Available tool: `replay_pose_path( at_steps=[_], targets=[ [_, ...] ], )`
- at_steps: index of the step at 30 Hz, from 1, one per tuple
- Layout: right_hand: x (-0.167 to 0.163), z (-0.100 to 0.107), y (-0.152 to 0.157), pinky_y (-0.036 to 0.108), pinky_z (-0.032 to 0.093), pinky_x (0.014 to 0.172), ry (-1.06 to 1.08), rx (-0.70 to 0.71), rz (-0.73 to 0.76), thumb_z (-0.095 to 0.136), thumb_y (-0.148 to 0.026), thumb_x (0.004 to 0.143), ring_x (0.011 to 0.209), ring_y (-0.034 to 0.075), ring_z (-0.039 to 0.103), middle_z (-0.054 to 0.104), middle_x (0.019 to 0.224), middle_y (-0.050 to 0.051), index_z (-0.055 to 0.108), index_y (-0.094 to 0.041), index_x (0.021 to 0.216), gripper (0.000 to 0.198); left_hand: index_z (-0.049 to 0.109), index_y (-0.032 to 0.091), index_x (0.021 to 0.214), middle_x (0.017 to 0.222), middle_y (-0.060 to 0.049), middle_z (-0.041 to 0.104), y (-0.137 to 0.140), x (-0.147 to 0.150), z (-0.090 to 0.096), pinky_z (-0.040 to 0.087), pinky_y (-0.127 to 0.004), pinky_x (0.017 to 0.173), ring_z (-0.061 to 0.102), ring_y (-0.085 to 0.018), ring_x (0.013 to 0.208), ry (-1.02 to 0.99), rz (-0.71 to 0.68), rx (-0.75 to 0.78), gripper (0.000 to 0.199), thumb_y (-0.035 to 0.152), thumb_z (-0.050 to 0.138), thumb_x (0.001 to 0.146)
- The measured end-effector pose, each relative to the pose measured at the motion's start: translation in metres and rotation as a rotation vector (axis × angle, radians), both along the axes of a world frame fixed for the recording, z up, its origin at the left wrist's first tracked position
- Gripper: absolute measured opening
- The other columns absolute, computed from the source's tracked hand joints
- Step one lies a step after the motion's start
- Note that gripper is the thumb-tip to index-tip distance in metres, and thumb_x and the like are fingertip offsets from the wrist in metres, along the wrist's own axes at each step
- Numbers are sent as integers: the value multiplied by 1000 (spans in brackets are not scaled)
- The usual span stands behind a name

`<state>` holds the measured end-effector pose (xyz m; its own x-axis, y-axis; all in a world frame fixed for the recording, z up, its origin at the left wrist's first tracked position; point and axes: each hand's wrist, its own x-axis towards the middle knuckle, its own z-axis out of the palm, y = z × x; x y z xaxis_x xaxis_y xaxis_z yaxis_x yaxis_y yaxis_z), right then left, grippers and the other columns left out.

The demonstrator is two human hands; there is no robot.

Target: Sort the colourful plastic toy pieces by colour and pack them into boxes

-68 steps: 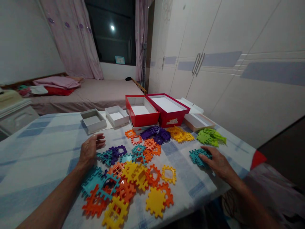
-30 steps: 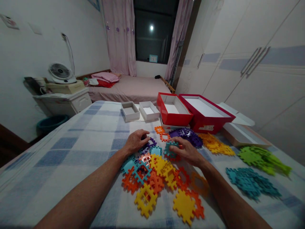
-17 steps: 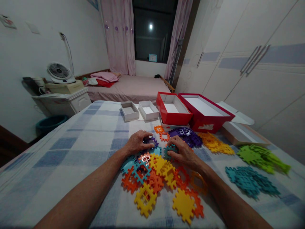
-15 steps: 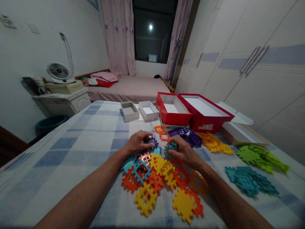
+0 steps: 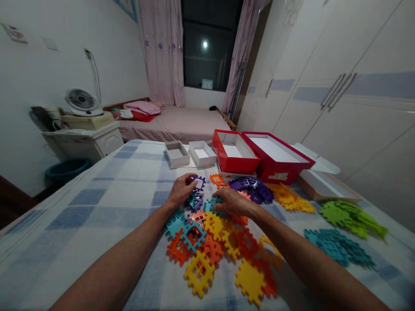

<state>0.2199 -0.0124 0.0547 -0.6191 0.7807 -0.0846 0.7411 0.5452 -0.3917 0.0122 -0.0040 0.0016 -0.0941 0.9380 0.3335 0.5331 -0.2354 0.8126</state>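
My left hand [image 5: 182, 190] pinches a purple square frame tile [image 5: 199, 183] with toothed edges, raised at the far left of the pile. Below that hand lies a dark blue-purple tile [image 5: 194, 201]. My right hand [image 5: 234, 201] reaches across the pile, its thumb and fingers closed on a teal tile [image 5: 212, 204]; the hand partly covers orange pieces. Closer to me are mixed toothed tiles: a light blue one [image 5: 175, 223], a yellow frame [image 5: 199, 273], a solid yellow one [image 5: 249, 280] and an orange-red one [image 5: 177, 247].
Sorted piles lie to the right: purple [image 5: 254, 188], orange-yellow [image 5: 290, 198], green [image 5: 352, 217] and teal [image 5: 339, 247]. Behind them stand a red box [image 5: 240, 165], a dark red box [image 5: 281, 172] and small white boxes [image 5: 203, 160]. A checked cloth [image 5: 106, 203] covers the surface.
My left hand has moved slightly left and up, lifting the purple frame tile off the pile. My right hand has shifted left with the teal tile. The view has tilted slightly.
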Motion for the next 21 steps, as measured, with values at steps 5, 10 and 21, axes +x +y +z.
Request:
replay_pose_path(
  at_steps=[5,10,21],
  targets=[
    [-6,2,1,28,43,82,-92,47,55,65,-26,71,97,22,57,61,104,12,64,-13,102,34,65,14,105,74,-1,65,-1,-1,-2,46,-25,63,57,-13,63,10,-5,0,38,35,52,76],
    [-3,-1,-1,24,41,68,-7,-74,68,64,-24,70,83,17,54,60,93,5,57,-15,99,31,66,15,104,75,-2,66,-2,0,1,47,-27,67,58,-15,66,30,9,-5,38,36,53,75],
    [94,38,-34,23,40,62,414,65,-283,50,-32,80,69,12,51,57,84,-1,55,-19,103,26,65,14,106,74,-1,65,-5,0,5,44,-26,63,56,-15,64,40,-5,-41,46,43,53,74]
  ],
)
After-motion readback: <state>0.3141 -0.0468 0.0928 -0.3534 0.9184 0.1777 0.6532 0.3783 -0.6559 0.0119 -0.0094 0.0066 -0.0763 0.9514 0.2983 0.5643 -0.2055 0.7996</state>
